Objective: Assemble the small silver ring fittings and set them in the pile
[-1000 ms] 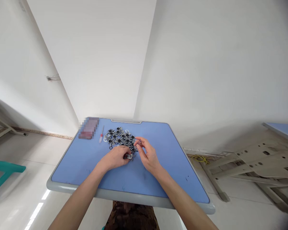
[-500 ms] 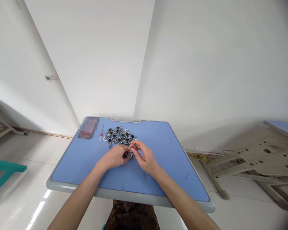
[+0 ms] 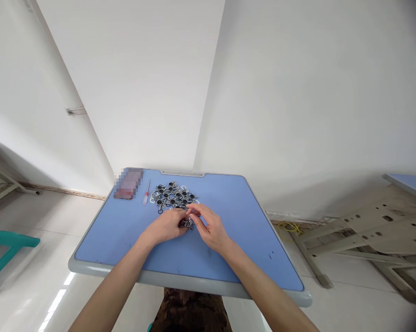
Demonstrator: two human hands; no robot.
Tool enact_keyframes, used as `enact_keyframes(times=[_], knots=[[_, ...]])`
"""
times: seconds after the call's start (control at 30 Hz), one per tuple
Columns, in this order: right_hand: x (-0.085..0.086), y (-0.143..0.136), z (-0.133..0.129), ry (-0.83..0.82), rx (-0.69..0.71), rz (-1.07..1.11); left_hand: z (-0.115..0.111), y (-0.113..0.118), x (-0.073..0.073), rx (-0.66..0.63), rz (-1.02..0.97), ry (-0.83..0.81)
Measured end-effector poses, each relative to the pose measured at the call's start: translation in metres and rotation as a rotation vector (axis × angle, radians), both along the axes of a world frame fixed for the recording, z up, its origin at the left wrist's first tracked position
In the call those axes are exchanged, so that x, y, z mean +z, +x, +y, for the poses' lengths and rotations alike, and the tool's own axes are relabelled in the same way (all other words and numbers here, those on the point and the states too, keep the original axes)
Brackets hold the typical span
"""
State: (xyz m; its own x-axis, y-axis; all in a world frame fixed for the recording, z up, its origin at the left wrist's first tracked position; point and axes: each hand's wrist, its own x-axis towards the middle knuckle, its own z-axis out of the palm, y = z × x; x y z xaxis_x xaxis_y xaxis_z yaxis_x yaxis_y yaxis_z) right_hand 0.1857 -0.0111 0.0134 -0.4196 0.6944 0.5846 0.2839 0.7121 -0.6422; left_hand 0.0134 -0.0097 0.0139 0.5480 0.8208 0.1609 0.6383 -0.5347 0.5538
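A heap of small metal fittings with round black parts (image 3: 172, 195) lies on the blue desk just beyond my hands. My left hand (image 3: 168, 224) is curled around one such metal fitting (image 3: 187, 223), which shows between the two hands near the desk top. Against it my right hand (image 3: 210, 226) is bent in, thumb and fingers drawn close together by the left fingertips. What the right fingertips pinch, if anything, is too small to make out.
A screwdriver with a red and clear handle (image 3: 146, 196) lies left of the heap. Farther left is a blurred-out flat object (image 3: 128, 183). The blue desk (image 3: 235, 212) stands against a white wall. A green stool (image 3: 7, 244) is at left, another desk (image 3: 408, 184) at right.
The right fingertips have closed slightly toward the left hand. Otherwise the hands and the heap look the same.
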Motion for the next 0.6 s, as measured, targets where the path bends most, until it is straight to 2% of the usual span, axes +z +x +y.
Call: enact_keyframes(times=[0.6], knots=[[0.0009, -0.001, -0.0016, -0.014, 0.014, 0.001, -0.0008, 0.001, 0.0017, 0.013, -0.014, -0.032]])
